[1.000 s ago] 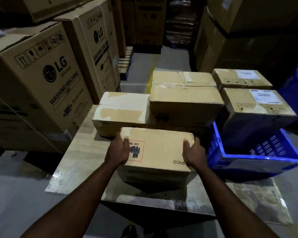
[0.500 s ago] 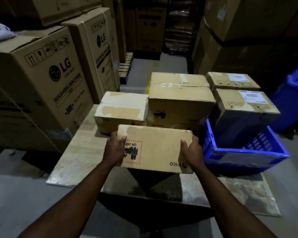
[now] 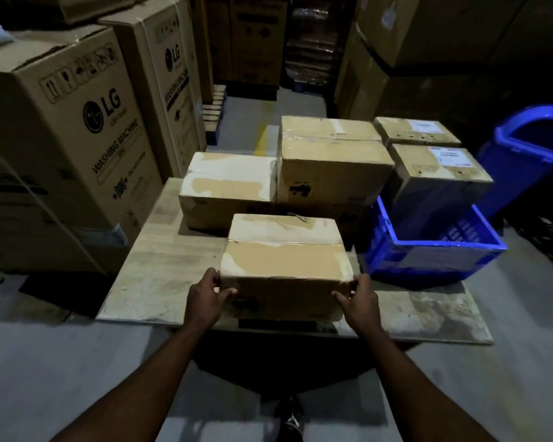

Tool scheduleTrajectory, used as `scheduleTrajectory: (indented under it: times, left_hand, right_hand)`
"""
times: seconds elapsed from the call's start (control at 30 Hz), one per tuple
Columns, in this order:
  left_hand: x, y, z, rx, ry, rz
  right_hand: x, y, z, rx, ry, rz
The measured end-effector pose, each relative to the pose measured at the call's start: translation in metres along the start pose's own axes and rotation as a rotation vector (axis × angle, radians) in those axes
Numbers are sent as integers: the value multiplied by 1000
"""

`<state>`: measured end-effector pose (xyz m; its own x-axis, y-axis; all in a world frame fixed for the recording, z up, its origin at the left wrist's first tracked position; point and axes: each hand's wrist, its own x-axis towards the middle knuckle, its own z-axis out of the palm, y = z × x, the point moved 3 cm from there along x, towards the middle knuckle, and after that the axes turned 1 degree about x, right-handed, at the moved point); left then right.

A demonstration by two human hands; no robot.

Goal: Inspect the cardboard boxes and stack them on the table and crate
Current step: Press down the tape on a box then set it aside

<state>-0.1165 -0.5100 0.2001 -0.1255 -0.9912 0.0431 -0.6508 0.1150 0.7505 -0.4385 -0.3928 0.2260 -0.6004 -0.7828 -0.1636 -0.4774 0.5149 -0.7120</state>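
Both hands grip one cardboard box (image 3: 284,269) at the near edge of the table (image 3: 160,275): the left hand (image 3: 205,299) clasps its near left corner with the thumb on the front face and the fingers wrapped round the side, and the right hand (image 3: 361,301) mirrors this on the near right corner. The box sits between the two hands, its taped top seam facing up; whether its base rests fully on the table or is lifted a little is hard to tell in the dim light. Just beyond the hands stand a white-taped box (image 3: 227,189) and a taller box (image 3: 332,173), touching one another, and to the right of the right hand a blue crate (image 3: 428,253) holds more labelled boxes (image 3: 441,173). The step in hand looks like checking this box and then placing it. To do it well, the grip should stay low on both corners with even pressure, so the box turns level and no corner crushes. Each face deserves a look, above all the torn tape along the top. For stacking, it seems best to lift straight, carry the box forward past the fingertips, and set it square on the white-taped box with edges lined up, letting go only when it sits flat.
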Motion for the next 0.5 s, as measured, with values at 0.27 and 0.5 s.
scheduleTrajectory:
  times: [0.27, 0.5]
  left_hand:
    - [-20, -6, 18, -82, -198, -301]
    - [-3, 33, 37, 339, -271, 13]
  right_hand:
    - [-11, 14, 18, -33, -148, 83]
    - [17, -16, 32, -415, -254, -262]
